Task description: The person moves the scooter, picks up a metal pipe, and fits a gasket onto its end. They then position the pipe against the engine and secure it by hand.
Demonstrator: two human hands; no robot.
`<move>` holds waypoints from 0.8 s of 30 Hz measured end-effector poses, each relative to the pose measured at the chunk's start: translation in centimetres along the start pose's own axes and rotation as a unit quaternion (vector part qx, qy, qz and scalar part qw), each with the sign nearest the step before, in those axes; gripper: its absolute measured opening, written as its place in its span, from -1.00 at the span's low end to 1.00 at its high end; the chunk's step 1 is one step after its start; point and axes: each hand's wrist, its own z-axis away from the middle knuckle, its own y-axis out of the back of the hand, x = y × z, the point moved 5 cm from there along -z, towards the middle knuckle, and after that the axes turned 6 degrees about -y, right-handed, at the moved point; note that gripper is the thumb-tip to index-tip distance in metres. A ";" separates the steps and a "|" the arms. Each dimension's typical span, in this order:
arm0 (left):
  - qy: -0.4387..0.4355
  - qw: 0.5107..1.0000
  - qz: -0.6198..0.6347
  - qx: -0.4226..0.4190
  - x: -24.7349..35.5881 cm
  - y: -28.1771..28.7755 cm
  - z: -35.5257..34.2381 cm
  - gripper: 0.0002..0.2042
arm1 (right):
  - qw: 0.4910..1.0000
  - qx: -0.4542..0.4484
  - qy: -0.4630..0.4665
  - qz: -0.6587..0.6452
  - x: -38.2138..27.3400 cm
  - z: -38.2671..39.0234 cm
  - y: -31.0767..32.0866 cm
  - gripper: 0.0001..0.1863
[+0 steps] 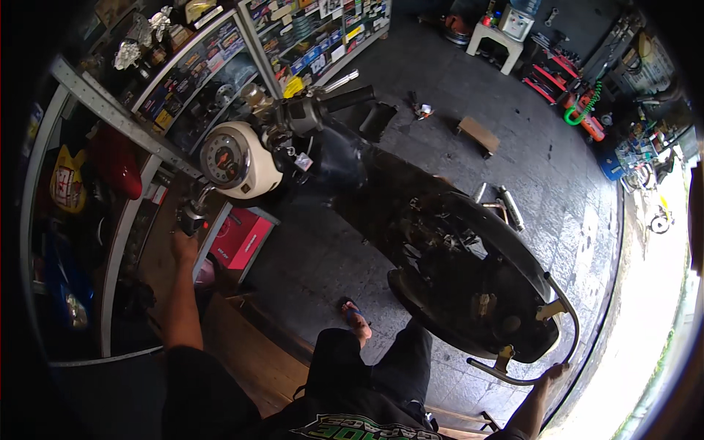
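A scooter stands across the middle of the view, its seat off and its dark inner body (469, 271) bare. Up front is a cream headlamp cowl with a round speedometer (226, 158). My left hand (185, 240) is closed round the left handlebar grip, beside the switch housing (191, 218); the hand mostly covers the grip. At the tail, my right hand (554, 372) is closed on the curved metal grab rail (574, 323). The other handlebar grip (350, 99) points away from me, with no hand on it. A small key tag (303, 161) hangs below the handlebar.
Glass-fronted shelves (198, 70) of boxed parts line the left. A red box (240, 238) sits near the front end. On the tiled floor lie a wooden block (479, 136) and a silver exhaust (511, 207). A wooden bench (257, 352) is beside my legs. Red tool racks (550, 77) stand far right.
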 end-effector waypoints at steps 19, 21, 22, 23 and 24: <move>0.080 0.969 -0.235 -0.001 2.8 -1.9 10.0 -0.59 | -0.178 -0.429 -0.362 -0.808 20.1 -3.3 3.8 -0.27; 0.093 0.963 -0.251 -0.022 6.2 -3.2 12.5 -0.59 | -0.119 -0.405 -0.380 -0.823 20.6 -2.9 3.8 -0.24; 0.149 0.976 -0.146 -0.057 8.0 -5.5 13.2 -0.60 | -0.097 -0.407 -0.363 -0.833 19.4 -2.1 3.2 -0.19; 0.205 0.974 -0.040 -0.094 9.4 -8.0 13.9 -0.60 | -0.074 -0.409 -0.346 -0.841 18.1 -1.4 2.5 -0.14; 0.203 0.974 -0.050 -0.084 8.5 -7.8 14.3 -0.60 | -0.098 -0.418 -0.337 -0.838 20.8 -2.5 3.6 -0.12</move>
